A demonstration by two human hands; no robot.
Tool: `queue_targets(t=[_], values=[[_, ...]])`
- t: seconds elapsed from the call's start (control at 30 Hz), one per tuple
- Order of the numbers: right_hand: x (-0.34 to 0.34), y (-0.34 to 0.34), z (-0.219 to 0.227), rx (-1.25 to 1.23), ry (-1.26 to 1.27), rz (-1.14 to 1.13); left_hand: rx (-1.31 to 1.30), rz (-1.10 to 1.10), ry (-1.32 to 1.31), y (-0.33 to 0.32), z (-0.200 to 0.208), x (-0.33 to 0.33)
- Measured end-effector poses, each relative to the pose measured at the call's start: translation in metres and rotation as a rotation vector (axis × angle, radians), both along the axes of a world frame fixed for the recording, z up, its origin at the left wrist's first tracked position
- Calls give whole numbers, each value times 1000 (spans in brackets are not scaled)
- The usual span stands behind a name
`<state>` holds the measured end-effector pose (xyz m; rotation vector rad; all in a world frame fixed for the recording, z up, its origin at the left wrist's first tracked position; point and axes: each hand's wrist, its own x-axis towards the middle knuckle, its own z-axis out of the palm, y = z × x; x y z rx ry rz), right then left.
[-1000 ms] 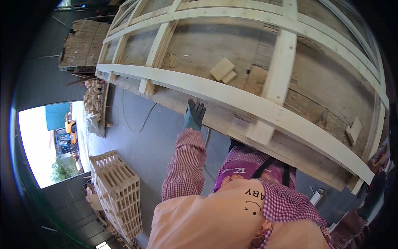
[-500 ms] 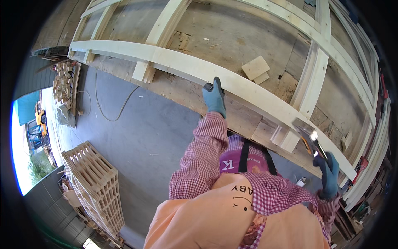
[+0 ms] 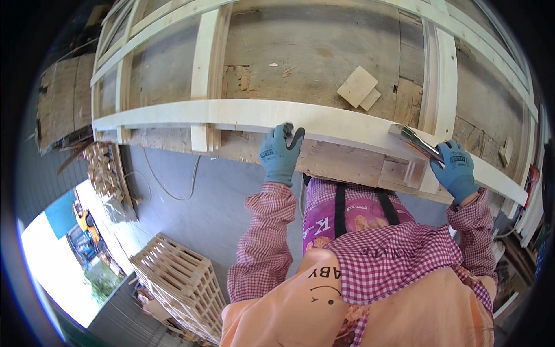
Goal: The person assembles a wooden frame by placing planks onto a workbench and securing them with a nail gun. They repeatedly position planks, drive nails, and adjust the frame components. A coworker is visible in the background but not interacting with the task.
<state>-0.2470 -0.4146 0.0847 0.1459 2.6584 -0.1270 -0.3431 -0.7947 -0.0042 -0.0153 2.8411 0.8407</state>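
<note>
A long pale board (image 3: 243,113) lies along the near side of a wooden frame. My left hand (image 3: 280,155), in a blue-grey glove with dark fingertips, is at the board's near edge, its thumb and curled fingers apart and nothing between them. Whether the fingertips touch the wood I cannot tell. Farther right, my gloved right hand (image 3: 458,169) is closed around a long silver and black metal tool (image 3: 422,143). The tool's flat end rests on or just over the board, near a crosspiece (image 3: 444,87). Its exact kind is not clear.
Two loose wood pieces (image 3: 358,87) lie on the worn worktable (image 3: 312,43) inside the frame. A slatted wooden stack (image 3: 176,266) stands on the floor at lower left. A thin hose (image 3: 193,179) curves across the floor, and stacked wood offcuts (image 3: 104,170) sit beyond it.
The view has turned, so the board runs more level. My left hand has loosened from the board's edge, thumb spreading from the fingers. The right hand keeps hold of the tool.
</note>
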Motion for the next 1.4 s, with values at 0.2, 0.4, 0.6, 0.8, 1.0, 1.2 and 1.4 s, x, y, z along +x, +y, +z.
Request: queue_targets(t=[0.2, 0.4, 0.6, 0.8, 1.0, 1.2, 1.4], values=[[-34, -51, -25, 192, -211, -42, -310, -818, 180, -27, -25, -93], [-34, -57, -29, 127, -175, -91, -190, -806, -144, -23, -27, -106], [8, -80, -17, 111, 63, -60, -74, -672, 329, -31, -41, -79], [-22, -186, -17, -439, -140, -746, -53, -801, 50, -28, -44, -108], [-70, -225, -45, -346, -163, -686, 66, -697, 198, -28, -24, -87], [-103, -241, -35, -233, -379, -699, 784, -468, -960, -31, -11, 36], [-109, -244, -41, -204, -387, -730, 1112, -342, -1340, 5, -46, 61]])
